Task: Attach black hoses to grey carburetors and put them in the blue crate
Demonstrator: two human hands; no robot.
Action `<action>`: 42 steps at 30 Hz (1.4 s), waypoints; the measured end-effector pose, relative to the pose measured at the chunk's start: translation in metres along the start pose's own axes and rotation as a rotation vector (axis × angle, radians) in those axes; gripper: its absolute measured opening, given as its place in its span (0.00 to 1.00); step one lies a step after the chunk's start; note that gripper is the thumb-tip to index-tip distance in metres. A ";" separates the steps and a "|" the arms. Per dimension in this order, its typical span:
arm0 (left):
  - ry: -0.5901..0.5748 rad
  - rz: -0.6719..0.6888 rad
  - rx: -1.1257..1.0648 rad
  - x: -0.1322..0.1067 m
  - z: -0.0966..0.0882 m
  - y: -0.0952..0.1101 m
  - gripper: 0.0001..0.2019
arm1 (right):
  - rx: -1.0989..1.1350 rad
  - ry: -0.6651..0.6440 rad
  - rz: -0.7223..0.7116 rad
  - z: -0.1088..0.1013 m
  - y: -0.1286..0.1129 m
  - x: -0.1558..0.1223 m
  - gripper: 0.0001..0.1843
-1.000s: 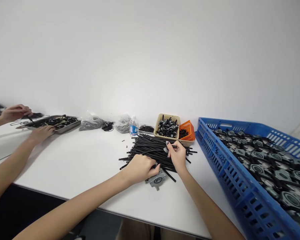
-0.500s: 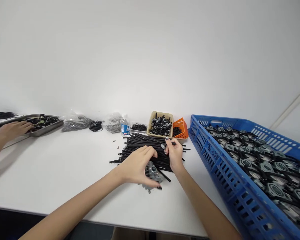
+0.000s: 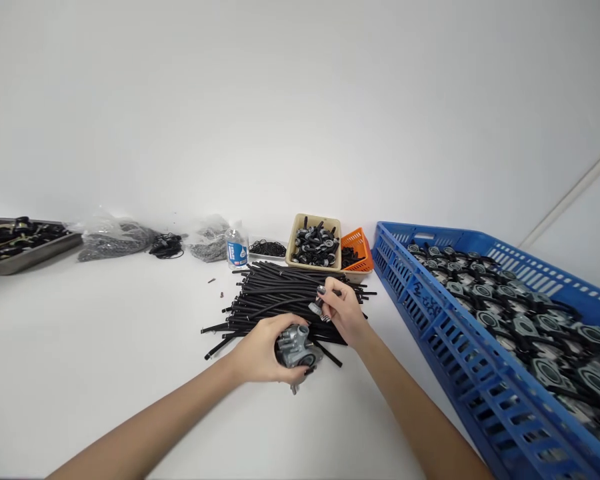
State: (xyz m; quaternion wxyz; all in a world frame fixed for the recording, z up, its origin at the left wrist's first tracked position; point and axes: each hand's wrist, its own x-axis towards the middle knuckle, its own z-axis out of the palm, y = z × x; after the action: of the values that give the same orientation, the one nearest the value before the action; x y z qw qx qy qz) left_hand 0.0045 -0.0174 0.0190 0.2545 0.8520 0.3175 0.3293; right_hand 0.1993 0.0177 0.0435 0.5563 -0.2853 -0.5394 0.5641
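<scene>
My left hand [image 3: 263, 353] is wrapped around a grey metal carburetor [image 3: 294, 345], thumb at its front and fingers over its far side. Between the fingertips of my right hand [image 3: 344, 312] is a small black cap with a grey ring-shaped end [image 3: 317, 306], a little up and to the right of the carburetor. Both hands are in front of a heap of black rubber hoses [image 3: 275, 290] on the white table [image 3: 180, 347]. Part of the cap is hidden by my right fingers.
A blue crate [image 3: 430, 327] full of carburetors stands on the right. Behind the hoses are a cream basket [image 3: 289, 250] of similar caps, an orange basket [image 3: 363, 250] and a plastic bottle [image 3: 237, 248]. Bags of small parts [image 3: 115, 239] and a metal tray [image 3: 40, 257] line the left.
My left hand has closed around the carburetor and tilted it. My right hand has brought the cap nearer to it. The view has shifted right, and the other person's arm has left the picture.
</scene>
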 end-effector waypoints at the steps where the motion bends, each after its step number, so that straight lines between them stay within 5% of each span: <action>1: 0.011 -0.027 -0.009 0.000 0.000 -0.001 0.25 | -0.047 -0.067 0.029 0.000 0.000 -0.001 0.25; 5: 0.087 -0.072 -0.063 0.000 0.003 -0.005 0.25 | -0.164 -0.225 0.111 0.000 0.002 -0.004 0.22; 15: 0.097 -0.031 -0.193 -0.001 0.007 -0.016 0.30 | -0.084 -0.313 0.230 -0.004 -0.001 -0.004 0.16; 30: 0.097 -0.020 -0.148 -0.003 0.007 -0.010 0.32 | -0.185 -0.350 0.075 -0.006 -0.003 -0.004 0.13; 42: 0.145 -0.032 -0.126 -0.001 0.008 -0.015 0.38 | -0.195 -0.370 0.140 -0.002 -0.004 -0.006 0.16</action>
State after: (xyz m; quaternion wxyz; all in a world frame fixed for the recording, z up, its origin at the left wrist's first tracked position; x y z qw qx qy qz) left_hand 0.0043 -0.0102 0.0039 0.2893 0.8031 0.3274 0.4052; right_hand 0.2035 0.0120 0.0450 0.3771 -0.2661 -0.6633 0.5891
